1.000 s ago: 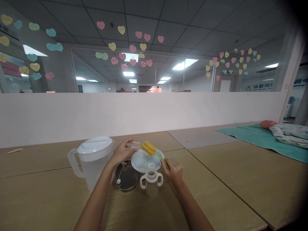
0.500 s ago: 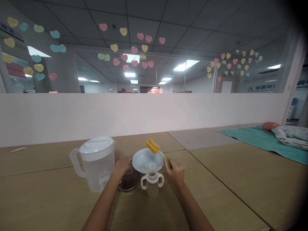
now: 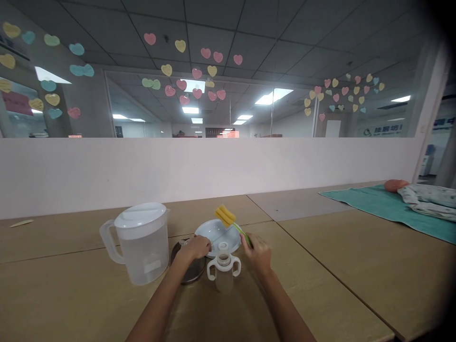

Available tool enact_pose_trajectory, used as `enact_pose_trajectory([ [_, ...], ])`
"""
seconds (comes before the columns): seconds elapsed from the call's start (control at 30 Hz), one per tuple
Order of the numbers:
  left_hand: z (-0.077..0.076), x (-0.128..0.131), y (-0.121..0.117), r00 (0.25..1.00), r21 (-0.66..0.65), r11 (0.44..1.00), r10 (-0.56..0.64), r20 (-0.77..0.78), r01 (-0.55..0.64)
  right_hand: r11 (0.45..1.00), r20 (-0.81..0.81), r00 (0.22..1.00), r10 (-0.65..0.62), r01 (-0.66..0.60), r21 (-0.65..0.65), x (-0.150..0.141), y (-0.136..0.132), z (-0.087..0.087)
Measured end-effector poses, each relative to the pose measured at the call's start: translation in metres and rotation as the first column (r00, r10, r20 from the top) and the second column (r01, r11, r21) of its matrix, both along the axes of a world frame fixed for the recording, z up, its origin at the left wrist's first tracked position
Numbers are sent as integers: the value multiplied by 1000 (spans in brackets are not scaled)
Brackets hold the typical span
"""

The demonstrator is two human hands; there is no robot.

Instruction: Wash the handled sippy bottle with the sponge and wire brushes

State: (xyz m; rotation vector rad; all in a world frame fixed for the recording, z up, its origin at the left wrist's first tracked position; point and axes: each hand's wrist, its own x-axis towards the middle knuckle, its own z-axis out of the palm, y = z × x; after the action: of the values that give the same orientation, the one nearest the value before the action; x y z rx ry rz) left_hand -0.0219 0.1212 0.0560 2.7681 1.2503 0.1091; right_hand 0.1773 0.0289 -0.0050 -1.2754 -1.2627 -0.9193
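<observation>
My right hand [image 3: 259, 253] is closed around the green handle of a bottle brush with a yellow sponge head [image 3: 224, 215]. The sponge is raised over a white bowl [image 3: 204, 230]. My left hand [image 3: 199, 247], fingers curled in, reaches over a dark round dish or lid [image 3: 194, 273] to the bowl's near left edge; whatever its fingertips hold is hidden. Between my hands a baby bottle with two white handles [image 3: 224, 275] stands upright, its mouth uncovered. A small white piece [image 3: 223, 246] shows just behind the bottle's neck, and a thin pale line crosses the bowl.
Left of my arm stands a clear pitcher with a white lid [image 3: 146, 247]. A flat tan sliver [image 3: 21, 223] lies at the far left. On the right, a teal cloth [image 3: 388, 206] carries patterned fabric [image 3: 429, 199] and a rounded orange-pink object [image 3: 396, 185]. A white wall [image 3: 213, 166] borders the table's back.
My left hand has moved right, from above the dark round dish to the edge of the white bowl. The right hand with the brush is nearly unmoved; the view has shifted slightly.
</observation>
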Motion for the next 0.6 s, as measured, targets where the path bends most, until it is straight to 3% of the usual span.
enact_pose_trajectory([
  [0.17, -9, 0, 4, 997, 26, 999, 44, 62, -45, 1000, 0, 1000, -1, 1, -5, -1, 1, 0],
  [0.43, 21, -8, 0, 941, 91, 994, 26, 339, -60, 994, -53, 998, -43, 37, -106, 1, 4, -3],
  [0.5, 28, -9, 0, 892, 89, 994, 15, 452, -62, 993, -53, 998, -18, 12, -121, 1, 4, -4],
  [0.6, 35, -10, 0, 752, 29, 1000, -15, 659, -5, 988, -32, 997, 64, -68, -135, -1, 3, -5],
])
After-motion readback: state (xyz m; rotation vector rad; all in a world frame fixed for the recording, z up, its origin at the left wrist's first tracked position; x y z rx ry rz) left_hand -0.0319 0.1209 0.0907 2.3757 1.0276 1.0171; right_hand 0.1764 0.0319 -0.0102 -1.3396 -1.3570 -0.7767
